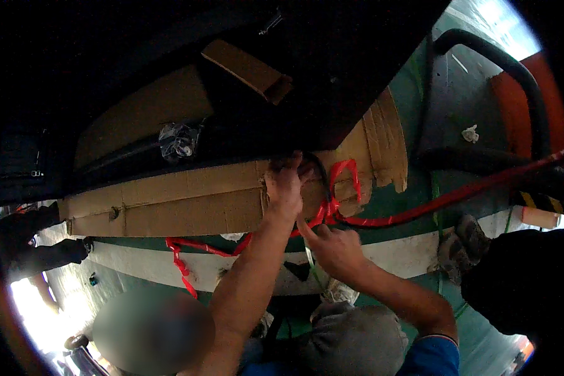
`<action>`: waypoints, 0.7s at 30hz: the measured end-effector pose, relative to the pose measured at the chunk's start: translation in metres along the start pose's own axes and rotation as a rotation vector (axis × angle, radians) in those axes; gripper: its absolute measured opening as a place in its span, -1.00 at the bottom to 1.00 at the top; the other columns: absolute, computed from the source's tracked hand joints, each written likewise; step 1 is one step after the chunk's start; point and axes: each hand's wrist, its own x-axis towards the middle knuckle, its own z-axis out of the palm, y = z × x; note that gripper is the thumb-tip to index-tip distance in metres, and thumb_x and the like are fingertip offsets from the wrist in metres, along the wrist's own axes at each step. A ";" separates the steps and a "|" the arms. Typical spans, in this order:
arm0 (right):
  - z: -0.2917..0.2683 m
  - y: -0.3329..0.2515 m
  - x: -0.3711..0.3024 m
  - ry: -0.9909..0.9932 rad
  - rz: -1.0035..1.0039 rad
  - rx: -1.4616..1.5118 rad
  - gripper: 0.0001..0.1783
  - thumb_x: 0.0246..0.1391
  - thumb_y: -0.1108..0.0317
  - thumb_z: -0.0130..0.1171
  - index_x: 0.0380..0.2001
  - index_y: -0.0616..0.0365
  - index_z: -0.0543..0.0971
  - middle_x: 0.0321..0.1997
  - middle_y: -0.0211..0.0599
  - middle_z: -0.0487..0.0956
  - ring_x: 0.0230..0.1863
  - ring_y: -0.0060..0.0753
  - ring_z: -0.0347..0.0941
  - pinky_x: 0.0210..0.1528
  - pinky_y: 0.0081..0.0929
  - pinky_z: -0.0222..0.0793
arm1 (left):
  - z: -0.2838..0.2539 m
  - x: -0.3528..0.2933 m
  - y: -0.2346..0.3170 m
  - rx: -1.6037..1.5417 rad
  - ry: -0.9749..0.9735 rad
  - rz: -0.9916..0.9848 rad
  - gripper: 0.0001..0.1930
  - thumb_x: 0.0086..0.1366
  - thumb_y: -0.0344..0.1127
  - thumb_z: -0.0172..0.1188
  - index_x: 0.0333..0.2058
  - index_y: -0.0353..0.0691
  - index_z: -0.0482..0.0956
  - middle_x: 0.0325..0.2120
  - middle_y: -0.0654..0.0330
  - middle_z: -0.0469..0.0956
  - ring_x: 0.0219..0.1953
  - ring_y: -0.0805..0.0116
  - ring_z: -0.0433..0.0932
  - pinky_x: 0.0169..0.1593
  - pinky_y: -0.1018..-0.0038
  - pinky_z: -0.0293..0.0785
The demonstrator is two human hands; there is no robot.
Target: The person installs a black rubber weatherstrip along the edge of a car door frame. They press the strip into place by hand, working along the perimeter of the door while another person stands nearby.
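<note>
My left hand [286, 187] reaches over the cardboard [188, 203] to the edge of a large dark panel. Its fingers, partly lost in shadow, close at a black cable [323, 172] that curves down to the right. Below it, my right hand [337, 249] has its index finger stretched toward my left wrist and the other fingers curled. Red tape [344, 169] loops beside both hands and runs behind the right index finger; what the curled fingers hold is hidden. A long red-wrapped cable [432, 203] leads off to the right.
A clear bag of small parts [179, 141] and a narrow cardboard piece [247, 70] lie on the dark panel. Thick black tubing [514, 62] bends at the right. Another person's legs [47, 241] are at the left. A white stripe [395, 257] crosses the green floor.
</note>
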 end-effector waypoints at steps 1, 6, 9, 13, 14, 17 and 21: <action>0.018 0.002 0.010 -0.019 0.005 -0.012 -0.58 -0.10 0.38 0.16 -0.06 0.03 0.51 -0.42 -0.19 0.58 -0.41 -0.22 0.60 -0.53 -0.23 0.46 | -0.001 0.000 0.003 0.007 0.012 -0.004 -0.78 0.23 -0.38 0.26 -0.17 -0.17 0.46 -0.31 0.17 0.56 -0.30 0.23 0.61 -0.22 0.27 0.62; 0.073 0.013 0.032 -0.095 0.100 -0.032 -0.86 -0.02 0.32 0.11 -0.40 0.11 0.56 -0.56 -0.10 0.58 -0.45 -0.19 0.62 -0.55 -0.15 0.46 | -0.002 -0.002 0.011 0.012 -0.002 0.019 -0.81 0.23 -0.40 0.25 -0.19 -0.15 0.48 -0.33 0.18 0.56 -0.31 0.25 0.60 -0.26 0.27 0.62; 0.076 0.012 0.003 -0.288 0.061 0.122 -0.84 -0.02 0.31 0.11 -0.41 0.16 0.58 -0.48 -0.05 0.61 -0.40 -0.06 0.62 -0.43 -0.07 0.49 | -0.004 -0.001 0.009 0.003 -0.004 0.008 -0.80 0.22 -0.40 0.26 -0.19 -0.15 0.48 -0.32 0.18 0.56 -0.32 0.27 0.59 -0.27 0.28 0.61; 0.048 0.031 -0.061 -0.765 -0.010 0.733 -0.74 0.06 0.27 0.10 -0.19 0.05 0.64 -0.34 -0.22 0.65 -0.29 -0.10 0.60 -0.11 -0.24 0.48 | 0.002 -0.003 0.002 -0.004 -0.027 0.046 -0.79 0.21 -0.39 0.27 -0.18 -0.18 0.48 -0.32 0.20 0.56 -0.32 0.29 0.59 -0.27 0.30 0.61; 0.061 0.043 -0.095 -0.654 0.021 0.840 -0.70 0.07 0.24 0.11 -0.14 0.05 0.63 -0.33 -0.22 0.66 -0.30 -0.15 0.60 -0.11 -0.26 0.48 | 0.002 -0.003 0.004 -0.018 -0.022 0.074 -0.78 0.21 -0.39 0.27 -0.18 -0.18 0.49 -0.31 0.20 0.56 -0.33 0.30 0.59 -0.26 0.30 0.61; 0.052 0.079 -0.176 -0.779 0.427 0.947 -0.65 0.07 0.20 0.15 -0.09 0.04 0.64 -0.32 -0.23 0.67 -0.33 -0.28 0.58 -0.14 -0.30 0.48 | -0.003 -0.002 0.012 0.033 -0.032 0.040 -0.79 0.22 -0.38 0.26 -0.18 -0.21 0.48 -0.29 0.20 0.54 -0.32 0.29 0.58 -0.25 0.31 0.61; 0.113 0.151 -0.348 -1.415 0.637 0.420 -0.75 -0.06 0.14 0.28 -0.38 0.04 0.70 -0.45 -0.40 0.65 -0.45 -0.43 0.52 -0.29 -0.31 0.45 | -0.003 0.001 0.005 0.012 -0.033 0.050 -0.79 0.24 -0.38 0.24 -0.17 -0.21 0.48 -0.27 0.20 0.53 -0.32 0.27 0.59 -0.24 0.33 0.62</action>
